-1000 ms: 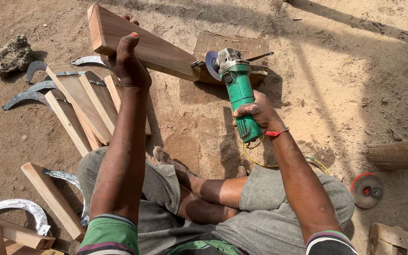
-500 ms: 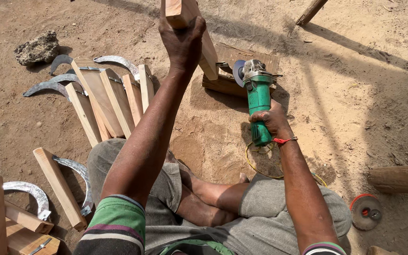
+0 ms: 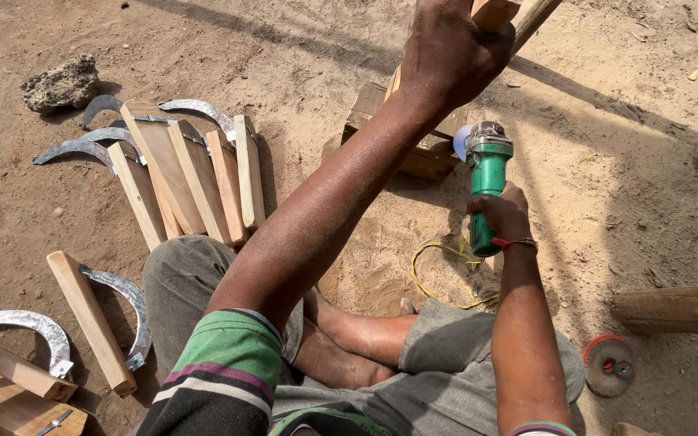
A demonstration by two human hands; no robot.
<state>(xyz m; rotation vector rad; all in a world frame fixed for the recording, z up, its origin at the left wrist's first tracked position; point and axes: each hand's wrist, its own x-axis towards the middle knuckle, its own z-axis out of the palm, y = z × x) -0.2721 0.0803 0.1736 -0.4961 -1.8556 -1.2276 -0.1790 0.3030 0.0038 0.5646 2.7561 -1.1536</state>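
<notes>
The wooden block (image 3: 422, 145) is taken as landmark. The angle grinder (image 3: 485, 182) is set just right of it. The row of sickles (image 3: 179, 173) is laid well left, the stone (image 3: 62, 83) farther left. The grinding disc (image 3: 609, 365) lies nearer the person, to the right.

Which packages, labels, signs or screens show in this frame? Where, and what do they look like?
None: no package, sign or screen shows, and no label can be made out.
The green angle grinder in the right hand shows no readable label.
The left hand grips a bare wooden piece.
The red-rimmed disc lies on the sand at lower right; no label visible on it.
</notes>
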